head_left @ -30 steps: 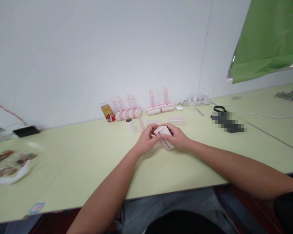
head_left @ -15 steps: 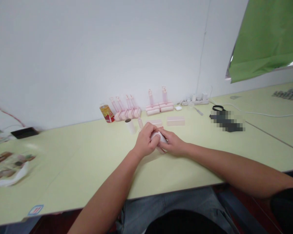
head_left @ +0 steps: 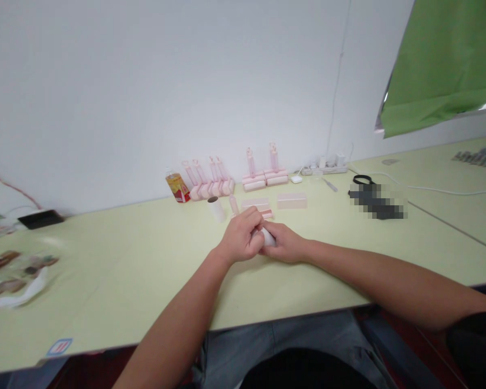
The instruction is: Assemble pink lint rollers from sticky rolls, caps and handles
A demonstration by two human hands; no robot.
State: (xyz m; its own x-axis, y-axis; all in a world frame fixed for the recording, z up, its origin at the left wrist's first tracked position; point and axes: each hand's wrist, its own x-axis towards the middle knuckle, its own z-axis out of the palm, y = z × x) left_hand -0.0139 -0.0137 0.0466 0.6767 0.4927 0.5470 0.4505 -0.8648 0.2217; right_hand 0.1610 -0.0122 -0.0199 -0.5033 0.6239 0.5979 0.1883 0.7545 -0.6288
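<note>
Both hands meet over the table (head_left: 154, 281) around a small white rounded object (head_left: 268, 237), whose kind I cannot make out. My left hand (head_left: 243, 236) is closed on its left side, and my right hand (head_left: 285, 243) grips it from the right; the fingers hide much of it. Just beyond the hands lie a pink box-shaped piece (head_left: 266, 214) and a pale pink clear case (head_left: 255, 203). Another such case (head_left: 291, 201) is to their right. A white tube with a dark round top (head_left: 216, 209) and a slim pink bottle (head_left: 234, 205) stand at the left.
Several pink pieces with upright clear tubes (head_left: 213, 189) line the wall, beside a yellow and red pouch (head_left: 178, 186). A power strip (head_left: 328, 169), a small knife-like tool (head_left: 330, 185) and a blurred dark item (head_left: 376, 202) are at the right. A plastic bag (head_left: 20, 286) lies far left.
My hands have shifted slightly around the white object, which is now lifted or turned. The pink box-shaped piece shows more clearly behind them, and the red-edged part below is no longer visible.
</note>
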